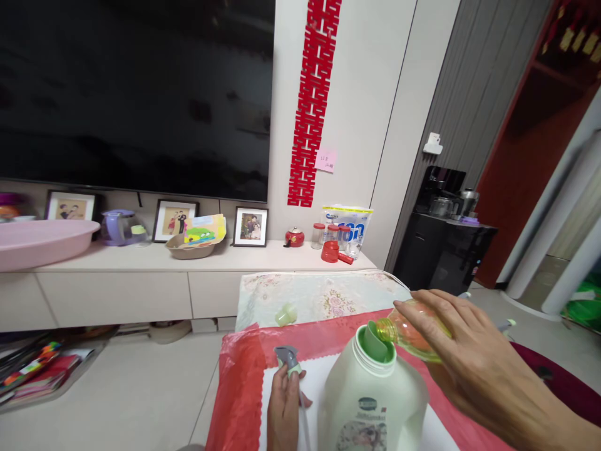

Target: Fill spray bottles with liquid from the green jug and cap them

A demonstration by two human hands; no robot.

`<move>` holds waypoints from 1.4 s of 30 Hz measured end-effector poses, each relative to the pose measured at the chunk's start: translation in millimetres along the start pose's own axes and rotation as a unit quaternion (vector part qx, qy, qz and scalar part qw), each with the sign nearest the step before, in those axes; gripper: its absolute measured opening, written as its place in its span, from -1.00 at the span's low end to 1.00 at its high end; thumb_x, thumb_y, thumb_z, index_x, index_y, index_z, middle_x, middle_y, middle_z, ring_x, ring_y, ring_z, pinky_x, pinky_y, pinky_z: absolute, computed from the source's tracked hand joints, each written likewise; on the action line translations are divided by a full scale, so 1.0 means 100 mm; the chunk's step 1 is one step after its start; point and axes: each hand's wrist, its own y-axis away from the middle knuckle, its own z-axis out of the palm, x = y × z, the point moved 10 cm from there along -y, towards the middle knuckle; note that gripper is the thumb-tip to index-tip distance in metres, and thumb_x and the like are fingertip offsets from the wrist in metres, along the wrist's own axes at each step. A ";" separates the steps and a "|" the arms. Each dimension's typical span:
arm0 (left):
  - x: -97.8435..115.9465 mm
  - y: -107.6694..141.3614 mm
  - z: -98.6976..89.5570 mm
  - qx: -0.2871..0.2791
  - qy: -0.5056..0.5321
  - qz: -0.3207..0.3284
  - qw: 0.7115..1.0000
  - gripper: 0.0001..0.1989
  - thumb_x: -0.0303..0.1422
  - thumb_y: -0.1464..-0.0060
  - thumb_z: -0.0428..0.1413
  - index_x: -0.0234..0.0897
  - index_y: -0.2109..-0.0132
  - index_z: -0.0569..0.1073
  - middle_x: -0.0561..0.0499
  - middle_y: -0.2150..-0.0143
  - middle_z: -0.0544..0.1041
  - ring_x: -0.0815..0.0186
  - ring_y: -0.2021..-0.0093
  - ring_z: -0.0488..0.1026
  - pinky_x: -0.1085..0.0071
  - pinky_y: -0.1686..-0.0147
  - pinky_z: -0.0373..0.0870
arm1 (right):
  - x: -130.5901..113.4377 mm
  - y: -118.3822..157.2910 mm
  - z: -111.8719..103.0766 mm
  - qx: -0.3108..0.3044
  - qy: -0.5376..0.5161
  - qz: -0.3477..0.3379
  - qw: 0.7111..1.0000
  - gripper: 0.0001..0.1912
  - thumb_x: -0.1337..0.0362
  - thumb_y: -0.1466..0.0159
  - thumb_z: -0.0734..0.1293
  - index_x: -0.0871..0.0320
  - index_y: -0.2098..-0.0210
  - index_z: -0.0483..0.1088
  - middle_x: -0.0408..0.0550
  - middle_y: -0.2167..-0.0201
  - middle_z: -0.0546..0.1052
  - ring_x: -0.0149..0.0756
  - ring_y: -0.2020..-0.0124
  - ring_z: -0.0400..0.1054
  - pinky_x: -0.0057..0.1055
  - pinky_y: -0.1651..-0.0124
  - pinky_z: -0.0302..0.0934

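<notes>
A large pale green detergent jug [370, 401] stands uncapped on the table, a green pouring spout inside its neck. My right hand [462, 351] is wrapped round a clear yellowish spray bottle [417, 329], tilted so that its threaded mouth rests at the jug's opening. Whether liquid is flowing I cannot tell. To the left of the jug, my left hand [284, 401] is closed round a grey and green spray nozzle [288, 358], whose thin tube hangs down along the fingers. Behind it, a light green cap [286, 314] lies on the floral cloth.
Red plastic sheeting [239, 382] and a floral tablecloth [338, 300] cover the table. Beyond stands a white TV cabinet [141, 291] with picture frames, a red teapot [294, 237], red-lidded jars and a white detergent bag [359, 225]. A pink basin [51, 241] sits at left.
</notes>
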 end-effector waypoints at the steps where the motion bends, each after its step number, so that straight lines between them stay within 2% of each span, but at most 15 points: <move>1: -0.01 0.00 0.00 -0.004 -0.006 0.000 1.000 -0.15 0.28 0.11 0.17 -0.37 -0.06 0.37 -0.18 0.28 0.67 0.12 0.30 0.57 0.22 0.18 0.49 | 0.00 -0.01 0.00 0.000 -0.003 0.002 1.000 -0.32 0.54 -0.12 0.14 0.18 -0.25 0.19 0.18 -0.16 0.28 0.06 -0.10 0.23 0.01 -0.03 0.27; 10: 0.00 0.01 0.00 -0.004 -0.015 -0.003 1.000 -0.16 0.28 0.10 0.15 -0.35 -0.06 0.37 -0.16 0.25 0.66 0.21 0.43 0.52 0.21 0.17 0.48 | 0.00 -0.05 -0.05 0.011 0.000 -0.008 1.000 -0.43 0.52 -0.24 0.14 0.14 -0.24 0.21 0.21 -0.16 0.30 0.07 -0.09 0.26 0.06 -0.02 0.27; 20: 0.07 0.03 0.03 -0.001 -0.008 -0.003 1.000 -0.18 0.27 0.13 0.17 -0.35 -0.04 0.38 -0.13 0.38 0.65 -0.01 0.11 0.59 0.22 0.13 0.46 | 0.01 -0.05 -0.02 -0.003 -0.002 -0.002 1.000 -0.42 0.49 -0.26 0.16 0.07 -0.25 0.22 0.19 -0.20 0.30 0.11 -0.16 0.23 0.12 -0.10 0.20; 31: 0.04 0.02 0.04 -0.011 -0.009 -0.001 1.000 -0.19 0.26 0.10 0.16 -0.34 -0.05 0.36 -0.13 0.38 0.66 -0.01 0.04 0.58 0.25 0.10 0.46 | -0.01 -0.07 -0.02 -0.001 0.000 -0.006 1.000 -0.44 0.47 -0.27 0.17 0.07 -0.24 0.24 0.18 -0.19 0.31 0.12 -0.16 0.23 0.14 -0.12 0.18; 36: 0.05 0.03 0.03 -0.001 -0.001 -0.011 1.000 -0.15 0.28 0.16 0.19 -0.36 -0.04 0.38 -0.15 0.35 0.66 -0.01 0.09 0.60 0.25 0.15 0.48 | -0.02 -0.08 -0.02 0.002 0.006 -0.009 1.000 -0.45 0.48 -0.27 0.14 0.07 -0.23 0.25 0.19 -0.19 0.31 0.11 -0.15 0.23 0.13 -0.11 0.18; 42: 0.11 0.05 0.02 0.009 0.009 -0.003 1.000 -0.24 0.21 0.13 0.22 -0.33 0.00 0.42 -0.10 0.39 0.66 0.04 0.21 0.62 0.23 0.14 0.48 | -0.04 -0.09 -0.05 -0.001 0.015 -0.019 1.000 -0.46 0.50 -0.29 0.13 0.08 -0.23 0.25 0.19 -0.19 0.31 0.09 -0.15 0.24 0.13 -0.12 0.19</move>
